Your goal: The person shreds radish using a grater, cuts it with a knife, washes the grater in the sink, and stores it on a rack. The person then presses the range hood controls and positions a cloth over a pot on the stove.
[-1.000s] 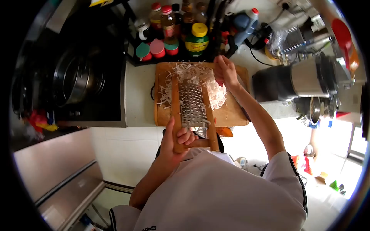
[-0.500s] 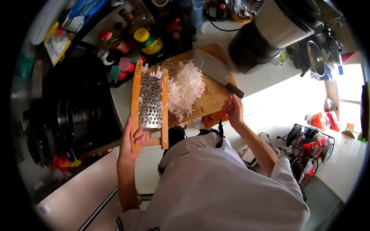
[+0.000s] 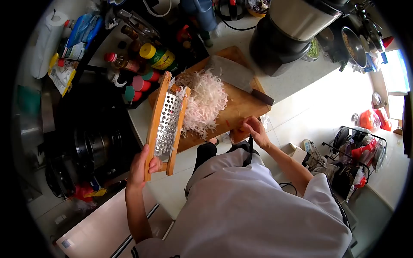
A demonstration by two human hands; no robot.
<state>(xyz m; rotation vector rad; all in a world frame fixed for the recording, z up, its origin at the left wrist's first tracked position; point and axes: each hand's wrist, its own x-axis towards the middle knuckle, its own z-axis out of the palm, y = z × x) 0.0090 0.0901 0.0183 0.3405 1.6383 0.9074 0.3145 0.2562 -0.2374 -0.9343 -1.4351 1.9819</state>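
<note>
My left hand [image 3: 141, 165] is closed round the lower end of a wooden-framed grater [image 3: 167, 124], held tilted beside the cutting board [image 3: 241, 101]. White shreds cling to the grater's metal face and upper end. On the board lies a heap of pale pinkish-white shreds [image 3: 204, 101]. Behind the heap a cleaver [image 3: 232, 74] rests flat, its dark handle pointing right. My right hand [image 3: 257, 130] is at the board's front edge with fingers curled together; anything in them is hidden. An orange-red thing [image 3: 238, 135] shows below that edge, partly covered.
Sauce bottles [image 3: 161, 58] and lidded spice jars [image 3: 137, 88] stand left of the board. A large steel and black appliance [image 3: 282, 38] stands behind it on the right. The dark stove [image 3: 92, 133] is at the left. A black rack [image 3: 352, 150] stands at the far right.
The grater has turned so its top leans right and its face is more edge-on. My right hand has moved slightly left and down; the red bit in its fingers no longer shows.
</note>
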